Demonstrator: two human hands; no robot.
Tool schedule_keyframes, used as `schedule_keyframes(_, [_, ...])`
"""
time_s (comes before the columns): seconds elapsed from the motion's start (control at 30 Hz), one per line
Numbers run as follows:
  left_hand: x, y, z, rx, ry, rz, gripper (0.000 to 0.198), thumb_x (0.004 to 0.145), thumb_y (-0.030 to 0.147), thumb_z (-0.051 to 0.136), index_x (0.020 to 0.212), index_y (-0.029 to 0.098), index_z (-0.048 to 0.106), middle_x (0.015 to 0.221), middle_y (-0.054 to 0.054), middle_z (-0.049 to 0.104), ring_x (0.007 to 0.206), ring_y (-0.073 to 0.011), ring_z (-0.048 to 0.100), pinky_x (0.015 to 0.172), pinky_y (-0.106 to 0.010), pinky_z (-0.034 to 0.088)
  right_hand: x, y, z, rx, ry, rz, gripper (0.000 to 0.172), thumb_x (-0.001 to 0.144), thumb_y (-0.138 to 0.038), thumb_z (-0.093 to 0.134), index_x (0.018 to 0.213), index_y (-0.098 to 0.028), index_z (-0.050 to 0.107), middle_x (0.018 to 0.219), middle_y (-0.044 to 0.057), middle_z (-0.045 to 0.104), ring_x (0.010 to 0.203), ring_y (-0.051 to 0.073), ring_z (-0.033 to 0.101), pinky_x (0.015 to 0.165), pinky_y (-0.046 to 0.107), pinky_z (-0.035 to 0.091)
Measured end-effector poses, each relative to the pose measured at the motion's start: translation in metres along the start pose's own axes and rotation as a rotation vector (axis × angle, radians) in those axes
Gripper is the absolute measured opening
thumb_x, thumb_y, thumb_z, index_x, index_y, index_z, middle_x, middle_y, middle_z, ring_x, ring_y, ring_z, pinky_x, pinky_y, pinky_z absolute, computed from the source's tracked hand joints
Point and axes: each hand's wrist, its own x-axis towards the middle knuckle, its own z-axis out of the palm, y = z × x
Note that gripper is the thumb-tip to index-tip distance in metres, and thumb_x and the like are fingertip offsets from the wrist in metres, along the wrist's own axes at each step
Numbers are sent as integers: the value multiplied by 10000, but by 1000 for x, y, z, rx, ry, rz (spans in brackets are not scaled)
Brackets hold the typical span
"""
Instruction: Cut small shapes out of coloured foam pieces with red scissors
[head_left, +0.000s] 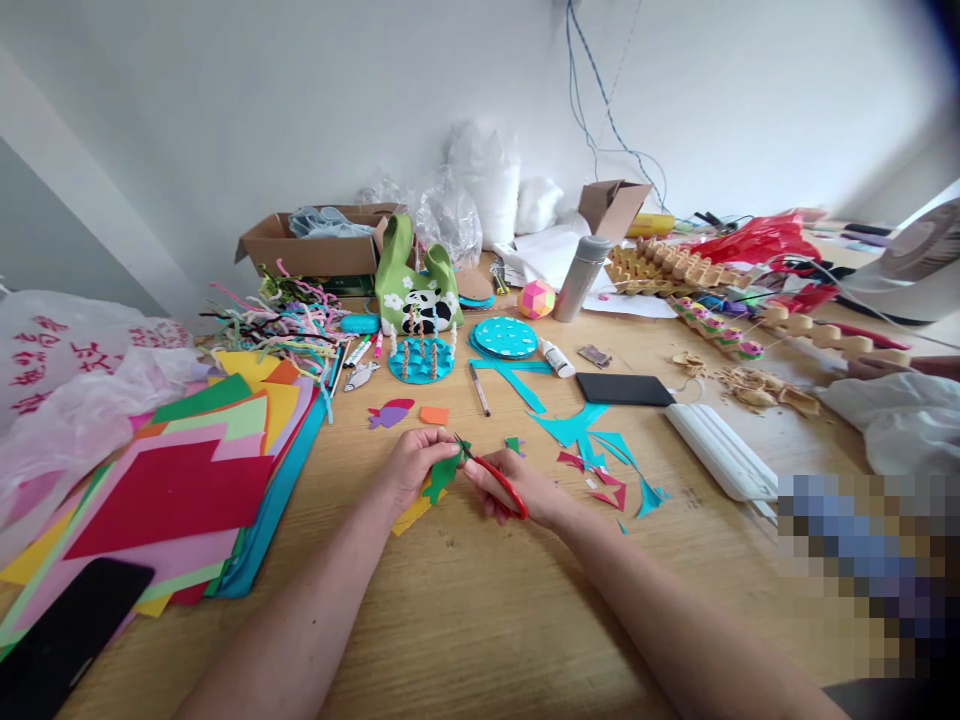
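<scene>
My left hand [417, 462] pinches a small green felt piece [445, 474] over the middle of the table. Closed round the red handles of a pair of scissors [504, 488], my right hand [517, 480] brings the dark blades up against the green piece's upper edge. Beneath my left hand a yellow felt piece [414, 514] lies on the wood. Just beyond my hands are an orange felt piece [434, 415] and purple and red fish-like cutouts [391, 413]. A small green scrap [513, 443] rests near my right hand.
Coloured felt sheets [180, 490] and a black phone [82, 620] cover the left. Blue offcuts [577, 425], red scraps [609, 492], a pen [480, 390] and a white glue bottle [556, 358] lie ahead. A white power strip [720, 450] and grey flask [582, 280] are to the right.
</scene>
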Motion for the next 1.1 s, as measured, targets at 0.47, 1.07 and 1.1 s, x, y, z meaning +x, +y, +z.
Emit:
schedule_keyframes(0.47, [1,0,1,-44,23,-3,219,554,261,817,638,129,664,599,-13,634,546,-102,550,557,-230,389,1,1,-1,1,7,-12,618,766,-768,561,604,-178,475,486,-10,537,391,85,497,368,174,353])
schedule_keyframes(1.07, [-1,1,-1,0,-1,-16,207,548,263,808,637,135,672,618,-19,646,563,-108,551,562,-229,403,-1,0,-5,9,-56,-12,645,751,-798,542,614,-169,502,507,7,558,409,97,518,390,193,371])
schedule_keyframes(1.1, [-1,1,-2,2,-5,-18,205,550,262,806,637,135,671,619,-19,645,564,-108,550,562,-230,403,-2,0,-6,15,-62,-18,646,752,-798,542,618,-168,505,511,9,562,413,97,521,394,192,378])
